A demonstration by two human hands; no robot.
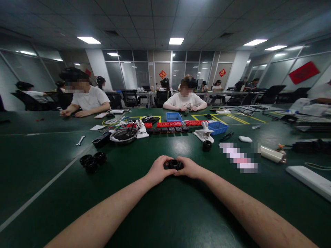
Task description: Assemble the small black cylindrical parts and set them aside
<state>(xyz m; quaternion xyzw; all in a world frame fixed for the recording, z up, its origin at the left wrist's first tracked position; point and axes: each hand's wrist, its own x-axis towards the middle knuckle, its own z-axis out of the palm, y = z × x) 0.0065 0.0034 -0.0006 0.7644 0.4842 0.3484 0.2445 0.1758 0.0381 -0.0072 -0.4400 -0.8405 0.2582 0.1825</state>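
Observation:
Both my hands meet around a black round part (174,164) with a hollow centre, low over the green table. My left hand (160,169) curls its fingers and thumb about the left side of the part. From the other side my right hand (189,167) grips it, thumb near the front. Whether the part touches the tabletop I cannot tell. A cluster of similar black round parts (91,164) stands to the left. Another black round part (207,145) sits to the right, in front of a white clip-shaped stand (204,132).
Beyond my hands lie red socket strips (169,124), blue bins (217,127) and a round metal dish (123,136). A wrench (80,141) rests at left. At right are a cream cylinder (272,154) and a long white bar (309,181). Two people sit across the table (144,220).

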